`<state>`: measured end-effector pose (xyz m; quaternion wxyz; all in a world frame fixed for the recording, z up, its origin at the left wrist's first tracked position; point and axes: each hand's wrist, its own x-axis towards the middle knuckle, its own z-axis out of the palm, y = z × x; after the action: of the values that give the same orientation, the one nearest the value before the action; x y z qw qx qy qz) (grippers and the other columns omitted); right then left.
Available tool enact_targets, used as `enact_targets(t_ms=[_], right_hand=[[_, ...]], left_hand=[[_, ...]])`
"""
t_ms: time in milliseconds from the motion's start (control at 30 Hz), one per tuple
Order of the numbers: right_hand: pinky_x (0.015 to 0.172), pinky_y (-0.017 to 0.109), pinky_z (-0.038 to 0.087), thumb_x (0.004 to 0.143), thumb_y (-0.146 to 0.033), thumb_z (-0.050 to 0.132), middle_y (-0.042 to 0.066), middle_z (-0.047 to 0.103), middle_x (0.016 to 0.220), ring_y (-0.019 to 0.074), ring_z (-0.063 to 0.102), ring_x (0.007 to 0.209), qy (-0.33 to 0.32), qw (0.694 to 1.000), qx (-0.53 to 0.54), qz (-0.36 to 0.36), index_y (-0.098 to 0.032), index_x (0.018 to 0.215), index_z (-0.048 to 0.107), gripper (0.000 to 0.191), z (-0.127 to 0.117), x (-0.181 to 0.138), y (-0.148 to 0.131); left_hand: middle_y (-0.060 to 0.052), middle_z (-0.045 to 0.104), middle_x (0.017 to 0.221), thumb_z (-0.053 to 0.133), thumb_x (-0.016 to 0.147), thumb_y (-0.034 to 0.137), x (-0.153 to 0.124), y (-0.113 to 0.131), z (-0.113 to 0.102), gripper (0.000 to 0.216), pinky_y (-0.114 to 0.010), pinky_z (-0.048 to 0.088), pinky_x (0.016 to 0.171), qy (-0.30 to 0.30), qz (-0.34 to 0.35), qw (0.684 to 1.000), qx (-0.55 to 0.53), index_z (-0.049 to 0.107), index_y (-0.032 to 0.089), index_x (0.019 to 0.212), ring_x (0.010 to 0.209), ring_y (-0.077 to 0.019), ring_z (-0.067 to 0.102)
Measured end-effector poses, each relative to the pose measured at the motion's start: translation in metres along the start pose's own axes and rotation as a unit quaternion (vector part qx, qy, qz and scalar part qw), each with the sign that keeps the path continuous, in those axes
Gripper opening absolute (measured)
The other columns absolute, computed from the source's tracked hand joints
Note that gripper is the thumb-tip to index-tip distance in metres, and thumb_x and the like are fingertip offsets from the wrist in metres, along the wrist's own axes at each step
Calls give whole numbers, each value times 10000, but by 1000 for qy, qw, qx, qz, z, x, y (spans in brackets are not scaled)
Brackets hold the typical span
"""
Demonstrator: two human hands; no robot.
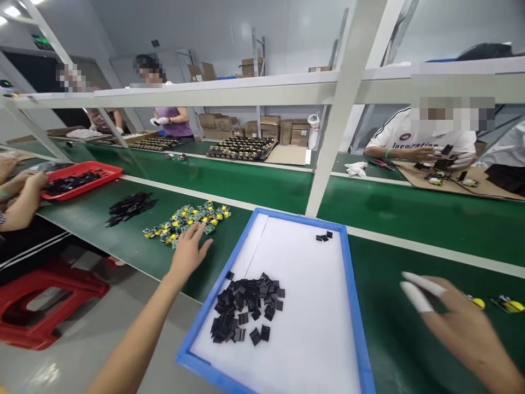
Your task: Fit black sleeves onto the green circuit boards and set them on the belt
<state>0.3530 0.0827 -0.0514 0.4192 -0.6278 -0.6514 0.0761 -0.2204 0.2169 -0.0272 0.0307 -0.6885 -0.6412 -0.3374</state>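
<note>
My left hand (190,249) reaches to the near edge of a pile of small green circuit boards with yellow parts (184,221), its fingers spread. Whether the fingertips touch a board, I cannot tell. Over the green bench at the right is my right hand (445,306), slightly blurred, with white covers on two fingertips and nothing visible in it. Two boards with yellow parts (508,303) lie close beside that hand, partly behind it. Between my hands sits a blue-rimmed white tray (311,295), holding a heap of small black square pieces (246,301) and a few more at its far corner.
Left of the boards lies a pile of black strips (130,208). Farther left, a co-worker's hands are by a red tray (88,178) of black parts. A white upright post (334,115) rises behind my tray. Other people work across the bench. A red stool (49,306) stands below.
</note>
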Motion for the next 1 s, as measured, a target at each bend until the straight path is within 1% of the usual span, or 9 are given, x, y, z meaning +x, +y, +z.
enact_targets(t_ms=[100, 233, 400, 533, 667, 767, 833, 900, 1000], right_hand=[[816, 473, 579, 968, -302, 585, 121, 675, 1127, 320, 676, 991, -114, 981, 80, -137, -302, 1216, 667, 261, 54, 14, -71], [914, 431, 587, 957, -124, 574, 124, 665, 1147, 282, 654, 1055, -288, 929, 77, -217, -201, 1108, 703, 213, 110, 26, -137], [867, 406, 592, 798, 81, 536, 116, 679, 1103, 271, 635, 1010, -338, 907, 58, -244, -174, 1022, 714, 383, 144, 27, -156], [834, 377, 579, 862, 60, 533, 75, 679, 1014, 241, 629, 956, -340, 907, 88, -232, -221, 1092, 720, 408, 151, 25, -154], [784, 362, 561, 952, -42, 559, 72, 669, 961, 232, 635, 907, -334, 911, 137, -200, -232, 1065, 738, 284, 143, 21, -153], [750, 337, 550, 976, -128, 597, 59, 686, 965, 211, 655, 864, -302, 921, 207, -133, -241, 1088, 723, 203, 125, 15, -157], [749, 326, 543, 975, -173, 624, 51, 705, 951, 203, 670, 849, -266, 923, 266, -76, -241, 1070, 717, 149, 110, 7, -163], [761, 318, 539, 970, -186, 641, 44, 715, 938, 199, 679, 854, -242, 919, 309, -42, -243, 1049, 713, 120, 95, -5, -170], [765, 306, 531, 960, -165, 653, 31, 703, 938, 188, 679, 847, -215, 908, 358, -16, -261, 1050, 707, 142, 79, -26, -178]], left_hand=[[-185, 678, 1178, 602, 850, 399, 22, -11, 21, 378, -579, 403, 1078, -18, -11, 1000, -8, 688, 156, 1126, 1185, -390, 576], [-175, 643, 1106, 548, 881, 364, 19, -9, 35, 340, -568, 423, 1072, -3, -40, 998, -41, 703, 137, 1081, 1118, -360, 595], [-128, 616, 1200, 576, 919, 429, -8, 5, 7, 481, -489, 546, 998, 37, -92, 986, -132, 622, 169, 1321, 1004, -263, 668], [-89, 689, 1221, 560, 971, 455, -55, 41, -29, 457, -429, 605, 953, 6, -135, 961, -240, 587, 251, 1380, 1048, -249, 726], [-109, 734, 1233, 674, 923, 412, -106, 101, -42, 334, -384, 654, 860, -89, -253, 813, -516, 711, 241, 1207, 959, -259, 767], [-138, 725, 1265, 688, 919, 390, -131, 143, -35, 320, -361, 670, 774, -164, -310, 700, -622, 738, 223, 1187, 856, -245, 776], [-137, 733, 1250, 685, 928, 370, -140, 163, -29, 319, -352, 662, 776, -194, -342, 648, -652, 732, 232, 1211, 835, -230, 773], [-136, 723, 1278, 678, 937, 351, -146, 177, -25, 304, -349, 648, 810, -217, -351, 624, -663, 736, 236, 1212, 860, -224, 767], [-145, 679, 1364, 686, 930, 349, -153, 189, -21, 328, -361, 619, 881, -247, -309, 643, -656, 737, 236, 1234, 1005, -264, 741]])
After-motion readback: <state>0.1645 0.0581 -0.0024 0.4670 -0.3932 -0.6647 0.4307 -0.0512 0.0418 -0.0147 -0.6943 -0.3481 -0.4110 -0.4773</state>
